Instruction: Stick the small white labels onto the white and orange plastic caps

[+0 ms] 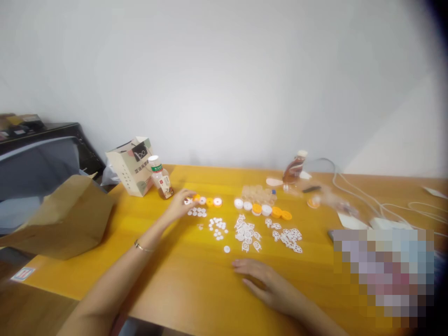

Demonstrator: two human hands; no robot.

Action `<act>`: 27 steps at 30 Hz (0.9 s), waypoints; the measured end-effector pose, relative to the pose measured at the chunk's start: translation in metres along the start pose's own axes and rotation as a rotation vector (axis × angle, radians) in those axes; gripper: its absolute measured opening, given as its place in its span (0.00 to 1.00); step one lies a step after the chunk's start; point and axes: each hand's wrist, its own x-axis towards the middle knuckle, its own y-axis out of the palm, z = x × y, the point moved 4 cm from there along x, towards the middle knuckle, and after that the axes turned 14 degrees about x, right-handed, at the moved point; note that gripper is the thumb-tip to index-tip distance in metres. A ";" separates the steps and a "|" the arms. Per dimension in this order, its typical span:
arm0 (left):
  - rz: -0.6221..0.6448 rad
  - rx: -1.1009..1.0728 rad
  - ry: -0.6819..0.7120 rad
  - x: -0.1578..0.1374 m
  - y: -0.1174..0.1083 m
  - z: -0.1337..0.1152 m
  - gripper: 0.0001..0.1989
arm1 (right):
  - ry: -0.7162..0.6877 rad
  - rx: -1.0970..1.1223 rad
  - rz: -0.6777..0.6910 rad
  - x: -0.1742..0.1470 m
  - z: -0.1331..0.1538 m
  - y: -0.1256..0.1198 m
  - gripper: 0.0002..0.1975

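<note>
- Bright golden yellow, that's the counter (189, 294)!
- The gift bag (138, 172) comes in cream, with a black panel, pink and green patches, dark dots down one side.
- Just right of the bag, a bottle (160, 181): white cap, green band, brown below.
- Farther right of it, discs (209, 202) in orange and white, then openwork pieces (245, 232), all white.
- Left of the bag, a tan paper sack (70, 219).

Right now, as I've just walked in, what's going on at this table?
A person's bare left hand is at the left end of a row of round orange and white plastic-looking pieces; blur hides whether it grips one. The bare right hand, visibly holding nothing, is at the near side of the yellow-brown wooden table, close to a single small white disc. Flat white openwork pieces lie loose beyond that hand.
</note>
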 end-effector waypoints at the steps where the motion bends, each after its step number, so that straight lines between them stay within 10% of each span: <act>1: 0.036 -0.067 0.115 -0.010 0.003 -0.021 0.17 | 0.001 0.002 -0.001 0.000 0.000 0.000 0.14; 8: 0.299 -0.104 0.485 -0.070 0.033 -0.111 0.16 | 0.009 0.010 -0.010 0.001 0.002 0.000 0.14; 27: 0.252 -0.060 0.495 -0.076 0.057 -0.097 0.14 | 0.006 -0.027 0.007 0.001 0.001 0.001 0.14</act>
